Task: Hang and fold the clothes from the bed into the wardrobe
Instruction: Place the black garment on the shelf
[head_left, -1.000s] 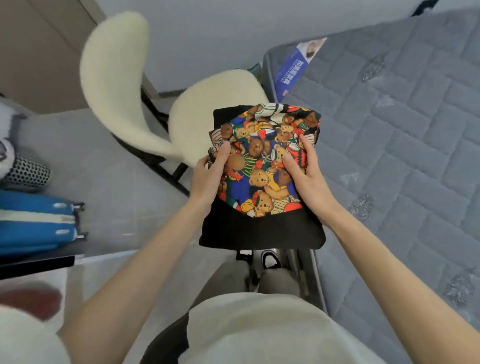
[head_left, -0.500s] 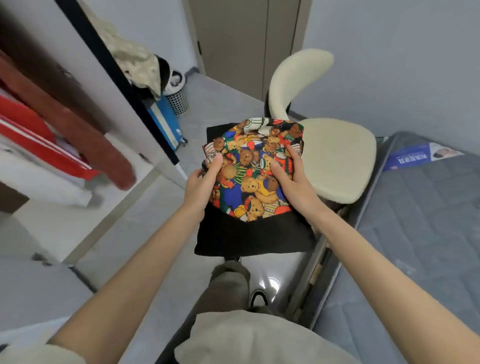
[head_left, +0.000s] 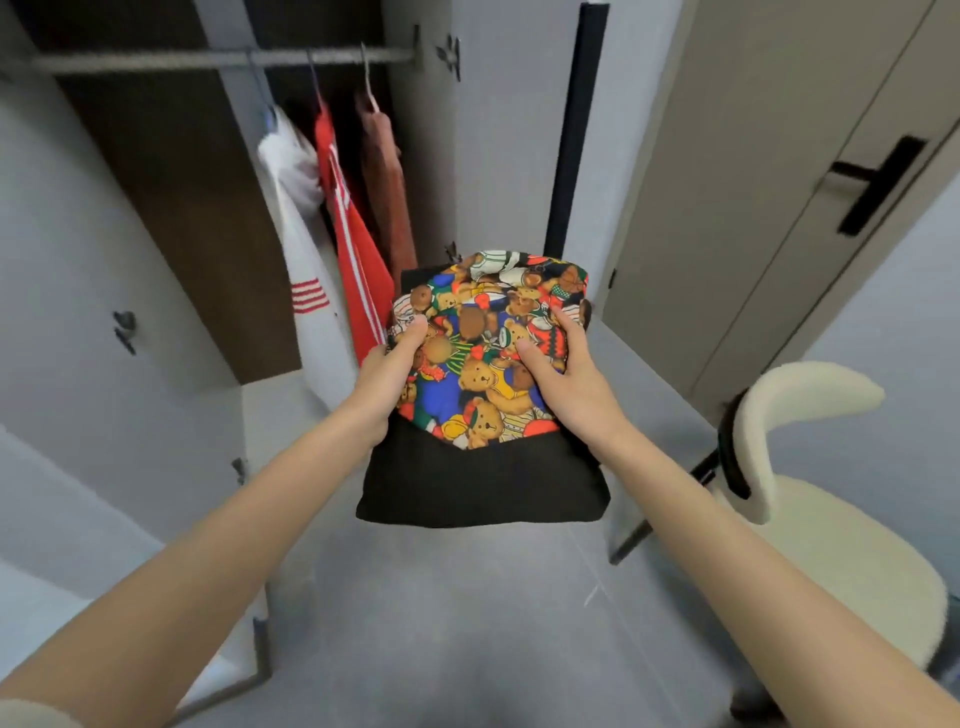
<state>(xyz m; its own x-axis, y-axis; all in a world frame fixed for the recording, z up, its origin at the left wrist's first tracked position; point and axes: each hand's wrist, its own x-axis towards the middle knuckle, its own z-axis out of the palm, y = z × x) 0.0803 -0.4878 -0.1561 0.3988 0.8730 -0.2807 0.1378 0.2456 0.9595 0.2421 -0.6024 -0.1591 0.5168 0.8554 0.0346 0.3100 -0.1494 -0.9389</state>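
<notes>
Inspector: Clothes item under review is 1 folded garment (head_left: 483, 415), black with a teddy-bear print panel on top, held in the air in front of the open wardrobe (head_left: 171, 218).

Clerk: State of the grip?

Inspector: Both hands are closed on it. Left hand (head_left: 387, 379) clamps the left edge, thumb on top of the print and the fingers hidden beneath. Right hand (head_left: 563, 374) clamps the right edge the same way, thumb lying across the print. The garment lies flat between the 2 hands, its black lower part reaching back toward the person from the grip.

Clerk: What lies beyond the grip?

Inspector: Ahead and to the left of the left hand, 3 garments hang from the rail (head_left: 208, 60): a white top (head_left: 306, 270), a red top with white stripes (head_left: 353, 244) and a rust-brown piece (head_left: 387, 197). The red top's lower edge is just beside the left thumb; contact cannot be confirmed.

Clerk: And to the right?

Inspector: Right of the right forearm stands a cream chair (head_left: 831, 545), well apart from the garment. Behind it is a closed door with a black handle (head_left: 878, 184)
</notes>
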